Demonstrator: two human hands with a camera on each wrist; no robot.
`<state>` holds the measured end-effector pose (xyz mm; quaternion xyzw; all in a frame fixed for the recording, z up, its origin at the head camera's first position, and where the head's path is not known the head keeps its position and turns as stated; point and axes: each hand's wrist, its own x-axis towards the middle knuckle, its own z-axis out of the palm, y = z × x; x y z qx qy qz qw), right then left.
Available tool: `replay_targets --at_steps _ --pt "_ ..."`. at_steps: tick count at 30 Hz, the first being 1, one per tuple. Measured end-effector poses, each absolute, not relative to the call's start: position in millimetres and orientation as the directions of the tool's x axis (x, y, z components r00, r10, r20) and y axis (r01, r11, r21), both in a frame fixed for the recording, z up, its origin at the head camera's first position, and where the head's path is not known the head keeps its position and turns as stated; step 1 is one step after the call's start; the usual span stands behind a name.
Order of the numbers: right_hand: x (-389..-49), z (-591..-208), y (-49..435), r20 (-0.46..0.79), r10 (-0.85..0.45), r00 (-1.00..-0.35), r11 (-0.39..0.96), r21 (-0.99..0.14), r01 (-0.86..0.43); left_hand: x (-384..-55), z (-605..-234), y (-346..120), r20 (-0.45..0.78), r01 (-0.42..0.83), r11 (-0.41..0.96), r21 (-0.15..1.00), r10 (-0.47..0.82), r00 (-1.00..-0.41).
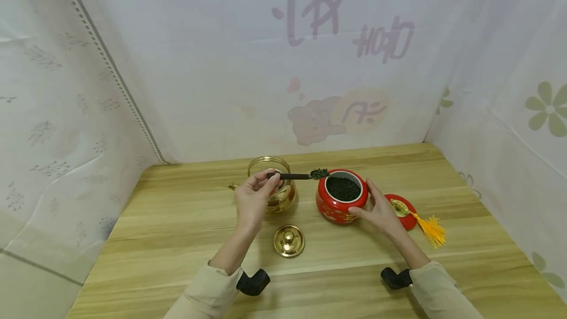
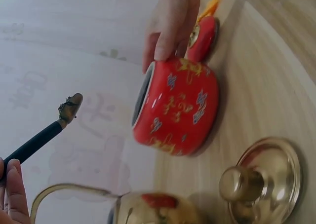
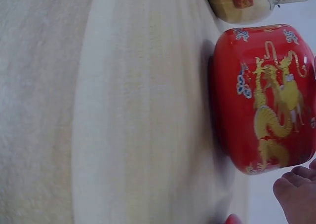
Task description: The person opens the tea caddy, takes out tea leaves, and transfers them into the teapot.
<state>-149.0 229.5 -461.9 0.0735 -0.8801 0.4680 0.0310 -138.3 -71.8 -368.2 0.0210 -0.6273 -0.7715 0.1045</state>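
Note:
My left hand [image 1: 253, 202] pinches the dark handle of a small tea scoop [image 1: 296, 176] between thumb and fingers. Dark green tea leaves [image 1: 319, 174] are heaped on its bowl, just left of the jar's rim. A red jar [image 1: 337, 213] with gold and blue dragon patterns stands lidless and is filled with loose tea [image 1: 343, 189]. My right hand [image 1: 382, 213] holds this jar at its right side, thumb near the rim in the left wrist view. Behind the left hand is a brass teapot [image 1: 283, 203] with a raised loop handle, partly hidden by that hand.
A round brass lid [image 1: 289, 241] with a knob lies in front of the teapot. Right of the jar lies a red lid [image 1: 409, 221] with a yellow tassel [image 1: 430, 231]. The wooden table [image 1: 186, 240] is enclosed by printed white cloth [image 1: 212, 63].

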Motion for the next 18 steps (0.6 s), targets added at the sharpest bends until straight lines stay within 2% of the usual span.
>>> replay_targets --at_steps 12,18 --pt "-150.3 -430.8 207.7 0.253 -0.092 -0.963 0.587 -0.768 -0.258 -127.0 -356.4 -109.3 0.122 0.170 -0.162 0.972 -0.267 -0.956" --pt "-153.6 -417.7 184.6 0.299 -0.136 -0.945 0.523 -0.788 -0.325 -121.6 -353.7 -125.9 0.139 0.183 -0.115 0.976 -0.317 -0.938"
